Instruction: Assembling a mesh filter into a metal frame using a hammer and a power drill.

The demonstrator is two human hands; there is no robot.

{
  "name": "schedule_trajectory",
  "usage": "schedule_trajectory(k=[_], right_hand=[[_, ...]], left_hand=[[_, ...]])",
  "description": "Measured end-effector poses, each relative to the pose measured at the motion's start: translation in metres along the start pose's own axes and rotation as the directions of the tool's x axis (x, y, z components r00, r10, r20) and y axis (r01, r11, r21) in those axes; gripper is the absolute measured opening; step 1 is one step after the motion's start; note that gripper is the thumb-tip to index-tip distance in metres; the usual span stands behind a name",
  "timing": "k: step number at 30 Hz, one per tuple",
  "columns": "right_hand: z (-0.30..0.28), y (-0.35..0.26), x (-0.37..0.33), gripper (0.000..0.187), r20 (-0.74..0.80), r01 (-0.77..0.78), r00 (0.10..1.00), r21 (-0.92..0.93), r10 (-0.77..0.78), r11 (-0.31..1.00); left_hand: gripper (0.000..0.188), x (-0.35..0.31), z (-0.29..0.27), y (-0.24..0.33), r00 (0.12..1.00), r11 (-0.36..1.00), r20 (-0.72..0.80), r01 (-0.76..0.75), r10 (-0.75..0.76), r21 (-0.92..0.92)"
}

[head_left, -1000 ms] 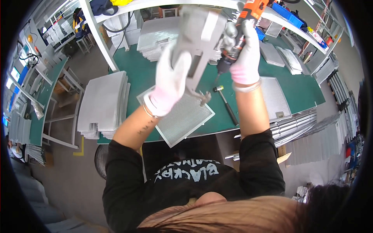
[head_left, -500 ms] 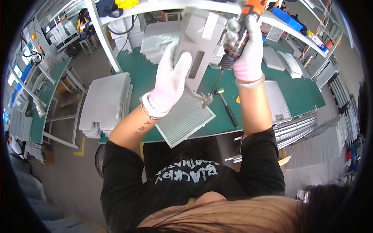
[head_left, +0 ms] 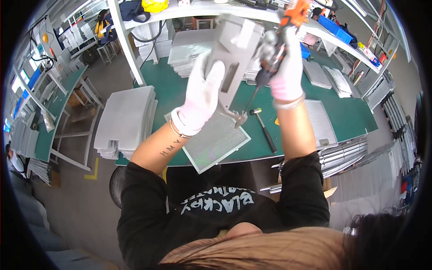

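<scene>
Head view: left grip (head_left: 201, 92) clamps grey housing (head_left: 236, 51); right grip (head_left: 289, 67) clamps drill (head_left: 273, 58), bit (head_left: 252, 99) now nearer housing's tip.

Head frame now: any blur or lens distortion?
Head view: the orange drill and right hand look smeared, probably by motion; head view: the hammer is comparatively crisp; head view: fisheye bows the white shelf, with black corners.

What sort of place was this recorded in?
Probably a factory workshop or assembly area: the right hand holds an orange-and-black power drill, and a green workbench carries a hammer and a tall stack of silver panels.
</scene>
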State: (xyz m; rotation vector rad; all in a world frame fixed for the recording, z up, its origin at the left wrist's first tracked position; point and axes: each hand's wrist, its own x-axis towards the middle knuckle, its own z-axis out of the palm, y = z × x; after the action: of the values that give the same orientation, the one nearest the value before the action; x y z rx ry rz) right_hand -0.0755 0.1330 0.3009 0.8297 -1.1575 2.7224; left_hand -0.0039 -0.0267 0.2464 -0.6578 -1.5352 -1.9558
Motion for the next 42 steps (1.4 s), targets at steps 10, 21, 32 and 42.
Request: schedule_trajectory(k=[10,21,32,42], right_hand=[[0.004,-0.001,-0.009,0.025,0.03,0.005,1.0,-0.036,-0.004,0.999],[-0.005,0.001,-0.001,0.021,0.148,0.061,0.988,-0.046,-0.054,0.997],[-0.014,0.016,-0.012,0.026,0.074,0.06,0.996,-0.119,-0.052,0.991],[-0.014,0.012,-0.011,0.031,0.08,0.049,0.996,-0.125,-0.039,0.991]], left_hand=[[0.032,-0.004,-0.003,0.008,0.999,0.995,0.005,-0.038,0.037,0.097],[0.038,-0.024,-0.014,-0.017,0.993,0.98,0.086,0.097,-0.083,-0.172],[0.036,-0.026,-0.01,-0.025,0.998,0.999,-0.049,0.028,-0.026,0.04],[0.035,-0.034,-0.007,-0.036,0.988,0.986,-0.1,0.101,-0.115,-0.129]])
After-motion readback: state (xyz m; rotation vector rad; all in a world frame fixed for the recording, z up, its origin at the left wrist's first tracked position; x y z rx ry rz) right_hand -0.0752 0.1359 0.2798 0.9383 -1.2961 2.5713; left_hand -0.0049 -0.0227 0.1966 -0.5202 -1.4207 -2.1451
